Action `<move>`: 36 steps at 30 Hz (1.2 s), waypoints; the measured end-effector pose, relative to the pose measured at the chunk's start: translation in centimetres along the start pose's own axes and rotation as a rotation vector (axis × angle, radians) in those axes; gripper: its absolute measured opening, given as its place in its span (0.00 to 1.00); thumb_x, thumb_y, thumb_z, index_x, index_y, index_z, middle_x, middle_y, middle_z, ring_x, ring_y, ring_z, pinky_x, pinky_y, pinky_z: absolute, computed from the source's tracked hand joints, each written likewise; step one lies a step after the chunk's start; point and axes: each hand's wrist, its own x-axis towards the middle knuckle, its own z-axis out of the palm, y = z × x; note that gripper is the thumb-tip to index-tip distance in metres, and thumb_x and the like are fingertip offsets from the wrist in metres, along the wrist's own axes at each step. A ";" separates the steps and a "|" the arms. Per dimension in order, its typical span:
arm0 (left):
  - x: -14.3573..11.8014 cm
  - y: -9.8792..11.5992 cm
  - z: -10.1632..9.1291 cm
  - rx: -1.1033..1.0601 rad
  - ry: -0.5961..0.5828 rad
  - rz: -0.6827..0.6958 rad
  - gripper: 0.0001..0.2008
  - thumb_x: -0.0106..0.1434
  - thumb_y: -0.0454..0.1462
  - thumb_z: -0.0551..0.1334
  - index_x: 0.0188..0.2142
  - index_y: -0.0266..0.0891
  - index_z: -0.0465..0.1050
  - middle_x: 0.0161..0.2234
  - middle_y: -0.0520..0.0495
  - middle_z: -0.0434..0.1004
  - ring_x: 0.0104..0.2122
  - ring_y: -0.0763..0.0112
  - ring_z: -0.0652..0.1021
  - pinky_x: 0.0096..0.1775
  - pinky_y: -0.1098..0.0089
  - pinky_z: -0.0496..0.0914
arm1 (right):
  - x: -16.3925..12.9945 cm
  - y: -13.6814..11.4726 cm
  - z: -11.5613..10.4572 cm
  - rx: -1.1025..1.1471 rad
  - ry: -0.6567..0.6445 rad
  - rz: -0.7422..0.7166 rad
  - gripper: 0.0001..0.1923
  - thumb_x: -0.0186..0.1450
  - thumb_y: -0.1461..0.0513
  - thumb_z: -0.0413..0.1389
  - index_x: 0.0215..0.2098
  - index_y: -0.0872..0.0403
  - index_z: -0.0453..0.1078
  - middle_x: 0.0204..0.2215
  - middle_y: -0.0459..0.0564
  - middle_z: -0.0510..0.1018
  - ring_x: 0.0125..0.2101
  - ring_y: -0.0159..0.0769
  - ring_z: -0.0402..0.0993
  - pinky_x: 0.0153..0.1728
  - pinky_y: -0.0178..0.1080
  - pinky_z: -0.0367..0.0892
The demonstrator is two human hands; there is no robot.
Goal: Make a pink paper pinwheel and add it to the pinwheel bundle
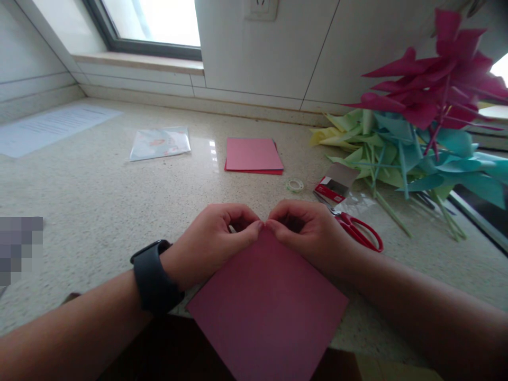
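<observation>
A square sheet of pink paper point(270, 307) is held up in front of me, turned so that one corner points away. My left hand point(224, 233), with a dark watch on the wrist, pinches that far corner between thumb and forefinger. Right beside it my right hand point(304, 227) pinches the same corner, the two thumb tips almost touching. The paper's near corner runs past the bottom of the view. Beyond the hands lies a stack of pink and red paper squares point(254, 154).
Right of the stack are a roll of clear tape point(294, 184), a small red box point(331, 188) and red-handled scissors point(361, 231). Folded paper flowers point(428, 84) in magenta, blue, green and yellow fill the right side. A clear packet point(161, 143) and a printed sheet point(51, 127) lie left.
</observation>
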 end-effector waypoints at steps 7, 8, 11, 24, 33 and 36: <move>0.0 0.1 0.0 -0.011 -0.015 -0.042 0.12 0.65 0.42 0.61 0.34 0.36 0.78 0.29 0.49 0.78 0.29 0.71 0.74 0.29 0.73 0.65 | -0.1 0.0 -0.1 -0.028 -0.002 0.046 0.07 0.60 0.60 0.58 0.29 0.55 0.75 0.22 0.45 0.75 0.23 0.29 0.66 0.23 0.32 0.61; 0.0 0.2 0.0 -0.016 -0.015 -0.046 0.12 0.65 0.42 0.61 0.33 0.36 0.78 0.29 0.49 0.78 0.29 0.71 0.74 0.29 0.73 0.65 | -0.1 0.0 -0.1 -0.030 -0.006 0.047 0.07 0.60 0.61 0.58 0.29 0.55 0.75 0.22 0.45 0.75 0.22 0.29 0.66 0.22 0.32 0.60; 0.0 0.1 0.1 -0.021 -0.005 -0.048 0.11 0.64 0.42 0.61 0.33 0.36 0.78 0.29 0.49 0.78 0.28 0.71 0.74 0.29 0.73 0.65 | -0.1 -0.1 -0.1 -0.024 -0.008 0.043 0.07 0.60 0.60 0.58 0.29 0.55 0.75 0.21 0.45 0.74 0.22 0.29 0.65 0.22 0.32 0.60; 0.0 0.2 0.1 0.002 0.006 -0.036 0.10 0.62 0.40 0.62 0.33 0.36 0.78 0.28 0.49 0.79 0.28 0.72 0.74 0.29 0.73 0.65 | -0.1 -0.1 0.0 -0.023 -0.018 0.022 0.04 0.60 0.62 0.60 0.30 0.56 0.75 0.22 0.44 0.75 0.22 0.28 0.66 0.22 0.31 0.60; 0.1 0.3 0.1 0.027 0.014 -0.027 0.09 0.62 0.39 0.63 0.32 0.36 0.78 0.28 0.49 0.79 0.29 0.71 0.75 0.29 0.73 0.66 | -0.2 0.1 0.0 -0.041 -0.022 -0.008 0.02 0.59 0.64 0.60 0.31 0.55 0.75 0.22 0.43 0.74 0.23 0.27 0.66 0.22 0.31 0.61; 0.1 0.3 0.1 0.023 0.013 -0.026 0.09 0.62 0.39 0.62 0.33 0.36 0.78 0.29 0.48 0.80 0.29 0.71 0.75 0.30 0.73 0.66 | -0.2 0.1 0.0 -0.038 -0.023 -0.020 0.02 0.60 0.64 0.60 0.31 0.55 0.74 0.22 0.43 0.73 0.23 0.27 0.66 0.22 0.30 0.61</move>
